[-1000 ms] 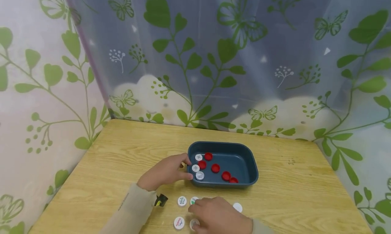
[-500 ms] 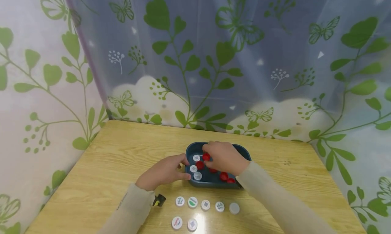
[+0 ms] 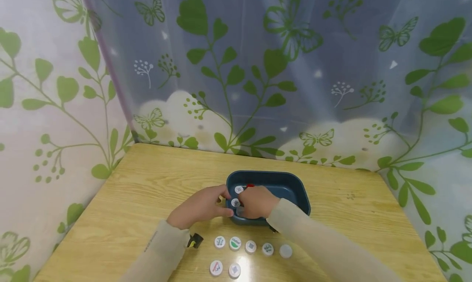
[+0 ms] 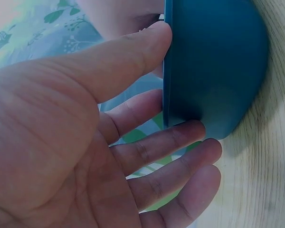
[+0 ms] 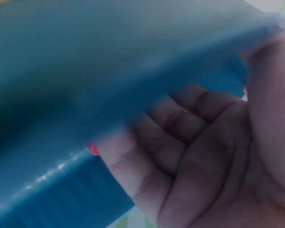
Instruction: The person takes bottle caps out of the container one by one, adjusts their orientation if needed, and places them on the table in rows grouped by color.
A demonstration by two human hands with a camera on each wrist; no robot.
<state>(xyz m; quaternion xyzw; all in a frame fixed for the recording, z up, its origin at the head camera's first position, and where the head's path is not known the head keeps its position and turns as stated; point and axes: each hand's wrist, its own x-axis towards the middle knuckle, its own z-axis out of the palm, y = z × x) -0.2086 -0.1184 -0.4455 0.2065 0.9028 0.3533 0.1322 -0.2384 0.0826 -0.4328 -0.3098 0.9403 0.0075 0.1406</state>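
In the head view, my left hand (image 3: 200, 206) is at the left end of a dark blue plastic bin (image 3: 304, 198), thumb and index fingertips at its rim. The left wrist view shows the other fingers spread along the outside of the bin wall (image 4: 213, 57). My right hand (image 3: 258, 202) reaches down inside the bin, fingertips beside a greyish bottle cap (image 3: 240, 211); I cannot tell whether they pinch it. Two white bottle caps (image 3: 239, 190) lie along the bin's left side. A red bottle cap (image 3: 250, 186) peeks out behind the right hand, which hides the other red caps.
Several white printed caps (image 3: 234, 243) stand in a row on the wooden table (image 3: 166, 171) before the bin, with a plain white cap (image 3: 285, 251) at the row's right end. Nearer lie two more caps (image 3: 216, 268). A patterned curtain (image 3: 236, 69) hangs behind.
My right hand has gone from the caps on the table up into the bin, first to the red caps at the back, then left and nearer. The left hand stays put.
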